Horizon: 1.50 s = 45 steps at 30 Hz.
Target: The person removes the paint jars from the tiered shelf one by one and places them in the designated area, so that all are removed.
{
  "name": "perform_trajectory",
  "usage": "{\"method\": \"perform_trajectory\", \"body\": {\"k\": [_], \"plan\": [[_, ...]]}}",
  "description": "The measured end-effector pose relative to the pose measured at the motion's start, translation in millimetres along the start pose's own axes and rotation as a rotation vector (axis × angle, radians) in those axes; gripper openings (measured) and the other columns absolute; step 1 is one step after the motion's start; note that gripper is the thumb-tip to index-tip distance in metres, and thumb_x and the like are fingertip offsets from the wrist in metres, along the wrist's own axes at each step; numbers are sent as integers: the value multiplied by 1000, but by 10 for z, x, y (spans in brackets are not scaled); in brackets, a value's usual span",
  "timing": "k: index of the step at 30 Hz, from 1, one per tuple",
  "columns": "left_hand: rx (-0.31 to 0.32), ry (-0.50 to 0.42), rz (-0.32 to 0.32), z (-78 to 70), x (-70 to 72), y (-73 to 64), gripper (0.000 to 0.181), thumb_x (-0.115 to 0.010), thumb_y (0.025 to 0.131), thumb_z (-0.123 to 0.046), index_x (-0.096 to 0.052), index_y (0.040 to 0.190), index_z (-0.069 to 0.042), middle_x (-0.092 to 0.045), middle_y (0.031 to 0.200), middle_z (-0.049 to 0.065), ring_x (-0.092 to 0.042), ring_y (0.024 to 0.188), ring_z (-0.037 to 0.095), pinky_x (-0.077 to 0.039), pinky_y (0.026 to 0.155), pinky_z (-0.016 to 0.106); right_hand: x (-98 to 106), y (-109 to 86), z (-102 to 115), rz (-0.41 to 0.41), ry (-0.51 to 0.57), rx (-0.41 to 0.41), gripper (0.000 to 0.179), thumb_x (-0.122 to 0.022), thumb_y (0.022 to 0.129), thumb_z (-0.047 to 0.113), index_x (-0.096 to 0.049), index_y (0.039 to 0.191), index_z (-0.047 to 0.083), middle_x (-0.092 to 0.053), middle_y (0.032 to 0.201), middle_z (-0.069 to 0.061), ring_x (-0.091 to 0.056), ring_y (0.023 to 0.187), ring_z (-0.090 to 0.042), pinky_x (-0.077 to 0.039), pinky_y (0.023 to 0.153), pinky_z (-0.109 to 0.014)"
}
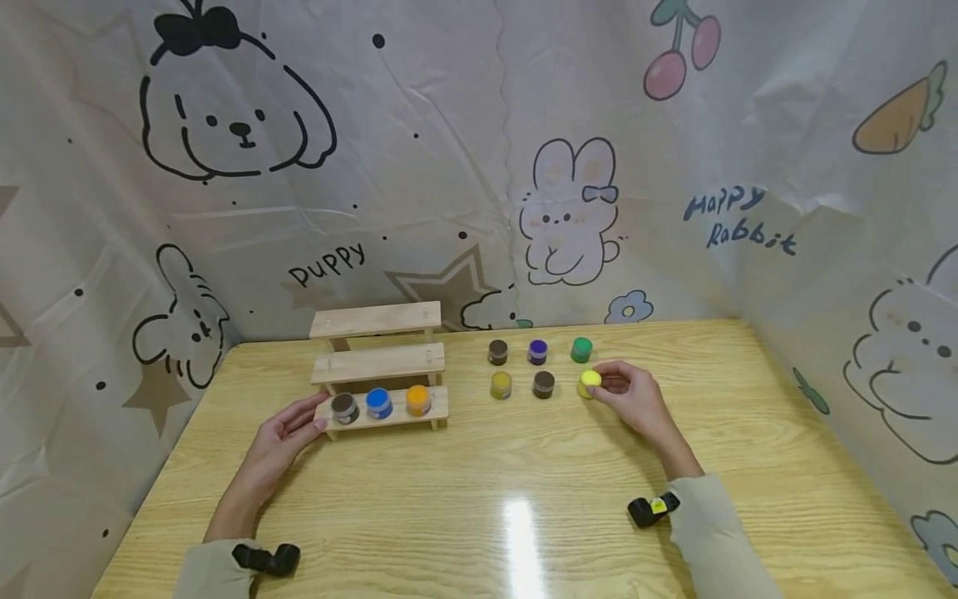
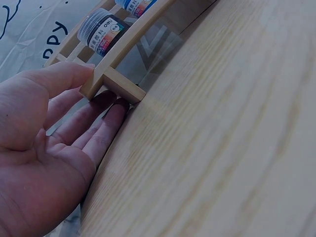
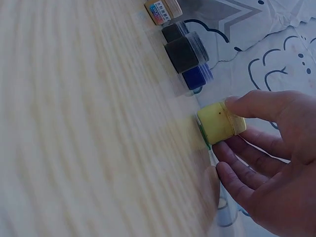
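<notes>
My left hand (image 1: 279,443) grips the left end of the lowest step of a three-tier wooden rack (image 1: 377,358). In the left wrist view, the thumb touches the step's corner and the other fingers reach behind its leg. A dark paint jar (image 1: 344,408), a blue paint jar (image 1: 378,403) and an orange paint jar (image 1: 417,400) stand in a row on that step. At the right, my right hand (image 1: 636,403) pinches a bright yellow paint jar (image 3: 219,122) between thumb and fingers. Whether this jar touches the table is hard to tell.
Between rack and right hand stand a brown jar (image 1: 497,352), a purple jar (image 1: 537,352), a green jar (image 1: 581,349), a dark yellow jar (image 1: 501,384) and a dark brown jar (image 1: 543,383). A printed cloth (image 1: 434,166) hangs behind the wooden table (image 1: 419,507).
</notes>
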State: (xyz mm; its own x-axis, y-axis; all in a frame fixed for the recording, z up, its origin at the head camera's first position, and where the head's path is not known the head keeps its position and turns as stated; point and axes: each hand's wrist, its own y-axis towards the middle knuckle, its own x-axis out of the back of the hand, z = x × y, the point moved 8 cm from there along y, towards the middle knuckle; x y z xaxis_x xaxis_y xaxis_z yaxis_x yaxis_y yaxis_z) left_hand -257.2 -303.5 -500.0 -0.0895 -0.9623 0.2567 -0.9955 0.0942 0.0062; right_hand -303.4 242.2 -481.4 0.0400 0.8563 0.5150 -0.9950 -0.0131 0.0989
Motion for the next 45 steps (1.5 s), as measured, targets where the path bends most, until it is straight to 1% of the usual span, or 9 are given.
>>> {"method": "perform_trajectory", "body": {"k": [5, 11, 17, 20, 24, 28, 36, 41, 45], "plan": [[-12, -7, 8, -5, -1, 5, 57, -64, 105, -24, -45, 153, -1, -54, 146, -14, -51, 121, -11, -47, 95, 12, 2, 2, -7, 12, 10, 9, 37, -78, 92, 9, -66, 124, -6, -68, 120, -24, -66, 109, -36, -56, 92, -31], [-9, -8, 15, -7, -6, 9, 57, -63, 105, -24, -44, 154, 0, -52, 151, -6, -50, 122, -11, -47, 95, 12, -1, -3, -10, 26, 15, 24, 37, -77, 93, 7, -65, 125, -6, -68, 120, -24, -66, 110, -35, -54, 89, -23], [-10, -5, 11, -29, -15, -8, 57, -62, 105, -22, -44, 154, 0, -47, 157, 9, -49, 123, -10, -47, 95, 12, 47, -22, 97, 20, 12, 19, 41, -75, 96, 14, -63, 130, -4, -66, 127, -22, -63, 117, -35, -53, 100, -38], [-8, -7, 13, -24, -7, -2, 57, -62, 105, -23, -44, 154, 0, -47, 157, 8, -49, 123, -11, -47, 95, 12, 89, -38, 222, 0, 38, 43, 42, -74, 97, 18, -62, 131, -4, -64, 130, -21, -61, 121, -35, -49, 105, -45], [-3, -11, 13, -8, 2, 9, 58, -63, 105, -24, -44, 154, 0, -49, 156, 3, -49, 122, -12, -47, 96, 12, 88, -57, 392, -8, 83, 92, 42, -74, 98, 20, -63, 131, -3, -63, 131, -19, -59, 123, -34, -47, 108, -46], [0, -10, 11, -9, -5, 5, 58, -63, 105, -24, -44, 154, 0, -47, 157, 8, -50, 122, -11, -47, 95, 12, 45, -84, 538, -3, 117, 127, 41, -74, 98, 19, -63, 131, -2, -63, 131, -20, -59, 123, -34, -46, 108, -44], [28, -9, 9, 0, -4, 21, 59, -64, 104, -25, -44, 155, -2, -42, 159, 14, -49, 124, -9, -47, 96, 12, -115, -146, 833, 23, 185, 237, 37, -74, 97, 13, -64, 129, -3, -66, 127, -19, -62, 119, -34, -49, 105, -45], [27, -2, 4, 1, 2, 15, 59, -64, 104, -26, -44, 154, -2, -43, 159, 12, -48, 123, -9, -46, 96, 12, -346, -192, 1004, 83, 212, 288, 38, -76, 95, 11, -64, 128, -2, -66, 125, -20, -64, 115, -36, -51, 102, -44], [15, -13, 4, 2, -8, 4, 58, -63, 105, -24, -44, 154, -1, -44, 158, 13, -50, 122, -10, -47, 95, 13, -564, -226, 1079, 129, 253, 309, 37, -76, 95, 10, -64, 128, -2, -67, 123, -17, -64, 113, -37, -51, 101, -51]]}}
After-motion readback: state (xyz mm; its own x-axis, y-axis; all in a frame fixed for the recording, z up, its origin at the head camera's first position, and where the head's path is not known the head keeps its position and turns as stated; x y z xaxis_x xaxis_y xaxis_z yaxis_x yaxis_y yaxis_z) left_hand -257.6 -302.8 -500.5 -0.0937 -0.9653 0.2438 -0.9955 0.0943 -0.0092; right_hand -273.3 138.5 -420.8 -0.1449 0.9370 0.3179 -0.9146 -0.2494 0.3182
